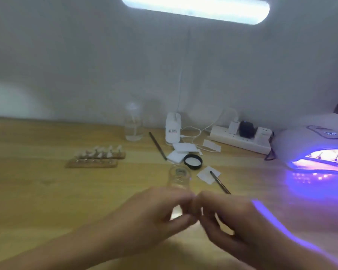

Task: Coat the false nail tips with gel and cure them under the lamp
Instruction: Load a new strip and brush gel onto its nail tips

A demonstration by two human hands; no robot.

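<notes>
Your left hand (156, 213) and right hand (232, 217) meet low at the near middle of the light wooden desk (47, 191). The fingers of both curl inward until the tips touch. Both hands are blurred, so you cannot tell whether either one pinches anything small between its fingertips.

Just beyond your knuckles stands a small clear glass jar (180, 176), open at the top. Its round black lid (193, 161) lies just behind it and to the right, inner side up. Right of the jar a thin dark-handled brush (220, 182) rests with its tip on a square white wipe (208, 174). A few more white pads (180, 151) lie just behind the lid.

The pale false nail tips (100, 151) stand on small posts in two long wooden holders (92, 163), far left of the jar and well apart from your hands.

At the right edge sits the white domed curing lamp (300, 141). It is lit, and violet light spills onto the desk in front of it and across your right wrist. Inside the mouth a strip with upright shapes shows, too blurred to name.

Along the far wall stand a clear plastic bottle (133, 123) and a white labelled bottle (173, 129). A second thin dark tool (157, 146) lies slanted between them. A white power strip (240, 141) with plugs and cables lies further right. A long white light bar (195, 8) glows overhead.
</notes>
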